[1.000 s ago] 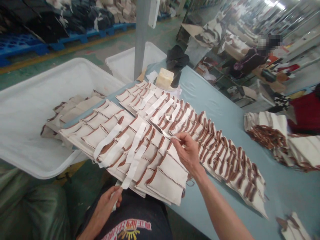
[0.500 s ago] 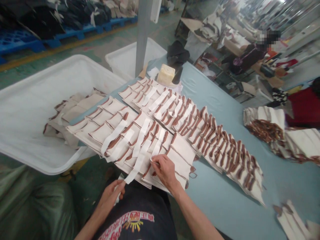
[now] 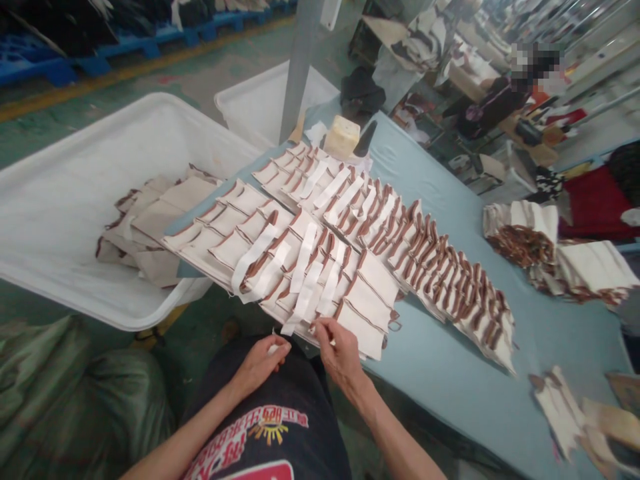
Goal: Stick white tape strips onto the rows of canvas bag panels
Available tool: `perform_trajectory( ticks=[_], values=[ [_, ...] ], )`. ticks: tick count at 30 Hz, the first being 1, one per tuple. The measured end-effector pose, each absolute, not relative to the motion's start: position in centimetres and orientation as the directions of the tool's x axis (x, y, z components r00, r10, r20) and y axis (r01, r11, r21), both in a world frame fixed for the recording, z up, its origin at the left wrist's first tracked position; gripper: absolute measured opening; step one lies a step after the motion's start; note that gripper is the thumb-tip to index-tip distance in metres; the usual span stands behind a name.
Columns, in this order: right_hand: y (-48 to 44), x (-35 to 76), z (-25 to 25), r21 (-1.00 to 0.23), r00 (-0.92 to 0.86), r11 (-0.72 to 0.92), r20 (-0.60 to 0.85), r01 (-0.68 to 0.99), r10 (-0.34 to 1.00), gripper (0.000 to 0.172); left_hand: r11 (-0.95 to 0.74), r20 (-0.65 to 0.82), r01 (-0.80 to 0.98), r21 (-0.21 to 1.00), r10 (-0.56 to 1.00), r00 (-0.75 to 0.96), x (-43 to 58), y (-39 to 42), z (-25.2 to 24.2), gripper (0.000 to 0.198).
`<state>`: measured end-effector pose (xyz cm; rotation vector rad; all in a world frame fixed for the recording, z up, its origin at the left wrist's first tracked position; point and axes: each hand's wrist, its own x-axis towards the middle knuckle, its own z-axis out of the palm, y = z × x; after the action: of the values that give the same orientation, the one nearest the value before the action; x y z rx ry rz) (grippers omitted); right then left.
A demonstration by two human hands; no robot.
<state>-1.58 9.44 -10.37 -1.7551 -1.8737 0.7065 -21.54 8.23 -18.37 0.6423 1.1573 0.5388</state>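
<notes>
Pale-blue tabletop (image 3: 450, 363) bears narrow white strips (image 3: 303, 258) across brown-edged cream fabric (image 3: 377, 279).

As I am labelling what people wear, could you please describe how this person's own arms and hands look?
The left hand and right hand are ungloved and the forearms bare, with no sleeve, watch or bracelet in view. A dark garment with red lettering and a yellow sun is worn on the body.

Bench (image 3: 425, 360): pale blue top
Left to middle: overlapping cream panels (image 3: 373, 300), brown-edged, in two long rows
Far end: yellowish block (image 3: 341, 138), dark bundle (image 3: 363, 90)
Right side: folded cream-and-brown stacks (image 3: 530, 217)
Near right: loose cream pieces (image 3: 560, 407)
</notes>
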Motion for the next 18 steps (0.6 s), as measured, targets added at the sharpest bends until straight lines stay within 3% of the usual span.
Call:
perform_trajectory(
  ticks=[3, 8, 12, 15, 18],
  values=[
    [8.7, -4.2, -10.7, -0.681, -0.12, 0.006, -0.12, 0.733, 0.986, 0.02, 0.74, -0.672, -0.127, 0.66, 0.658, 0.34, -22.5, 8.2, -17.6, 0.056],
    [7.6, -7.3, -10.1, -0.776, -0.036, -0.137, -0.202, 0.616, 0.979, 0.028, 0.78, -0.71, -0.367, 0.508, 0.62, 0.335, -27.1, 8.2, -12.2, 0.064],
    [7.0, -10.3, -8.6, -0.921, -0.084, -0.24, -0.277, 0.306, 0.957, 0.04, 0.722, -0.673, -0.561, 0.405, 0.651, 0.352, -31.1, 9.3, -5.6, 0.048],
    [7.0, -13.0, -6.9, -0.97, -0.23, -0.228, -0.24, 0.081, 0.943, 0.05, 0.6, -0.614, -0.759, 0.253, 0.706, 0.353, -33.1, 10.2, -1.6, 0.056],
    [7.1, -15.2, -5.1, -0.967, -0.346, -0.251, -0.218, -0.052, 0.912, 0.059, 0.491, -0.569, -0.849, 0.194, 0.762, 0.311, -34.3, 10.9, 0.7, 0.062]
  ],
)
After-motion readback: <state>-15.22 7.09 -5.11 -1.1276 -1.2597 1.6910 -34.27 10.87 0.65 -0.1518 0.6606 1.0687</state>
